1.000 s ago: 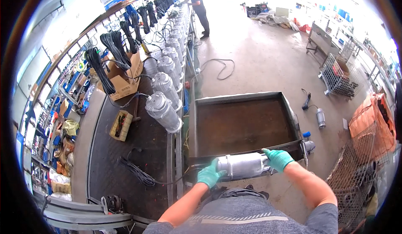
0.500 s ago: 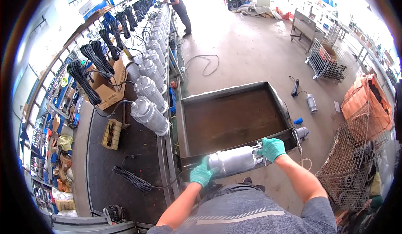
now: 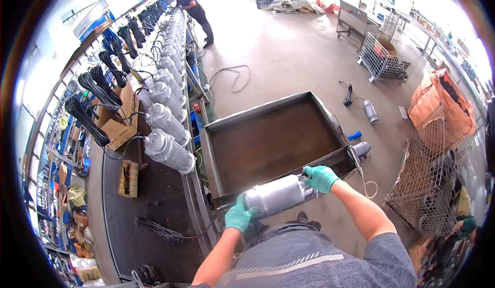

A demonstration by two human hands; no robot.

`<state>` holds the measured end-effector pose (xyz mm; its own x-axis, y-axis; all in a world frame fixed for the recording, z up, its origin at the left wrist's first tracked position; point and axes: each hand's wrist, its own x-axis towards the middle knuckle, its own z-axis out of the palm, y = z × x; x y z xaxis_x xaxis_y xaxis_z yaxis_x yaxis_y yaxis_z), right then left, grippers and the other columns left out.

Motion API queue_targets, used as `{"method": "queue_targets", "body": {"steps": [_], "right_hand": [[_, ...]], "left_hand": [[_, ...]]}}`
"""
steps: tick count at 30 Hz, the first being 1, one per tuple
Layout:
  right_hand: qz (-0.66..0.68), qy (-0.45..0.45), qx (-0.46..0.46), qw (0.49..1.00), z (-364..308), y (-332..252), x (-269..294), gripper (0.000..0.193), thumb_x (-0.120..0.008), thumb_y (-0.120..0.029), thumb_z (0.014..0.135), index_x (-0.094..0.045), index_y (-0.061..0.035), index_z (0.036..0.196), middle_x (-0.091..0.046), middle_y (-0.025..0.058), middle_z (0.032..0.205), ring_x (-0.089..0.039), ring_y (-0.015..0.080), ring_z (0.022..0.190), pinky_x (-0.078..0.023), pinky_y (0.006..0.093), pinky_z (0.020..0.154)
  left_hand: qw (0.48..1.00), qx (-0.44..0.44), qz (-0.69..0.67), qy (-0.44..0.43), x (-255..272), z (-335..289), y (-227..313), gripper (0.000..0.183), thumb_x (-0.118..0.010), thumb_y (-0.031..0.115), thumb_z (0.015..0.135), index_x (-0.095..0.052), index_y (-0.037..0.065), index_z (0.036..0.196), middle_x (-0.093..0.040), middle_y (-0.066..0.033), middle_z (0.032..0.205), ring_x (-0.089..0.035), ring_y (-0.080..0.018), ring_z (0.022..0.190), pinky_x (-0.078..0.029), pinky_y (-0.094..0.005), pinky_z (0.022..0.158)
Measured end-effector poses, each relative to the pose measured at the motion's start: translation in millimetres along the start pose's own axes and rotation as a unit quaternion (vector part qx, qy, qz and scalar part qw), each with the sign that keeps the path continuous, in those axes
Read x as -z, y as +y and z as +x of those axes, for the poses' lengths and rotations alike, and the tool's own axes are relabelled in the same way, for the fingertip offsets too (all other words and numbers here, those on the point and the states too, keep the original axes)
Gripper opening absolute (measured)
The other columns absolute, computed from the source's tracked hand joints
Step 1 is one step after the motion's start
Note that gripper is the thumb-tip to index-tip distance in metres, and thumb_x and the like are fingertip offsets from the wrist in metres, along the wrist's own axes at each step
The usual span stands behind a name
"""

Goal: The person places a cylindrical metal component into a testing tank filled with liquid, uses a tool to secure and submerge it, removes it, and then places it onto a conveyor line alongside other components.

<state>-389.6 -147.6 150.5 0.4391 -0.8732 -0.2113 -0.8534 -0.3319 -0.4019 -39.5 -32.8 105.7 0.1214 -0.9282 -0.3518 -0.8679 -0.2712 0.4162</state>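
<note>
A silver cylindrical submersible pump lies sideways in front of me, along the near edge of a metal tank that contains brown water. My left hand, in a green glove, is wrapped round the pump's left end. At its right end, the fingers of my gloved right hand are closed on the narrower parts sticking out there; the fingertips are partly hidden. A black cable lies coiled on the dark bench to my left and runs toward the pump's left end.
Several similar pumps stand in a row on the left bench, with black cable coils hanging beside them. A person leans over the row's far end. Wire cages and an orange sack stand right. Another pump lies on the floor.
The whole view has shifted, so the surroundings sit further left and slightly higher. Both hands stay on the pump, which has barely moved against the tank.
</note>
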Motion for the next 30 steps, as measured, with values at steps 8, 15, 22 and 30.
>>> {"method": "queue_targets", "body": {"steps": [8, 15, 22, 30], "right_hand": [[0.07, 0.101, -0.151, 0.981, -8.6, -14.0, -24.6, 0.048, -0.054, -0.055, 0.102, -0.063, -0.0103, 0.116, -0.075, 0.0199, 0.091, -0.072, 0.041, 0.087, -0.055, 0.0528, 0.077], [0.088, 0.106, -0.184, 0.973, -6.2, -25.1, -19.4, 0.047, -0.053, -0.052, 0.103, -0.062, -0.0067, 0.111, -0.074, 0.0215, 0.091, -0.072, 0.0419, 0.086, -0.055, 0.0539, 0.077], [0.288, 0.211, -0.127, 0.925, -34.2, 26.5, 9.3, 0.051, -0.066, -0.045, 0.096, -0.068, -0.0006, 0.121, -0.07, 0.0231, 0.119, -0.067, 0.0402, 0.11, -0.053, 0.0469, 0.096], [0.162, 0.188, -0.456, 0.855, -85.8, 259.8, -107.7, 0.079, -0.075, -0.036, 0.087, -0.038, 0.0041, 0.144, -0.059, 0.0333, 0.135, -0.06, 0.0479, 0.125, -0.049, 0.0502, 0.107]], "left_hand": [[1.0, 0.012, 0.005, -0.01, 1.0, 2.2, 3.7, 0.09, -0.076, 0.063, 0.084, -0.04, 0.02, 0.154, -0.074, -0.0257, 0.106, -0.071, -0.0462, 0.098, -0.055, -0.0533, 0.086], [0.999, -0.015, -0.037, 0.02, -2.2, 1.9, -0.3, 0.082, -0.079, 0.049, 0.087, -0.039, 0.027, 0.155, -0.075, -0.0228, 0.11, -0.072, -0.044, 0.097, -0.055, -0.0517, 0.085], [0.999, 0.018, -0.028, 0.006, -4.6, 3.8, 2.1, 0.085, -0.079, 0.048, 0.087, -0.037, 0.026, 0.158, -0.073, -0.0249, 0.115, -0.071, -0.0436, 0.102, -0.054, -0.0512, 0.088], [0.999, 0.029, 0.037, 0.003, -3.8, -0.3, 15.9, 0.084, -0.075, 0.049, 0.09, -0.033, 0.029, 0.16, -0.074, -0.0261, 0.106, -0.071, -0.046, 0.098, -0.054, -0.0542, 0.086]]}}
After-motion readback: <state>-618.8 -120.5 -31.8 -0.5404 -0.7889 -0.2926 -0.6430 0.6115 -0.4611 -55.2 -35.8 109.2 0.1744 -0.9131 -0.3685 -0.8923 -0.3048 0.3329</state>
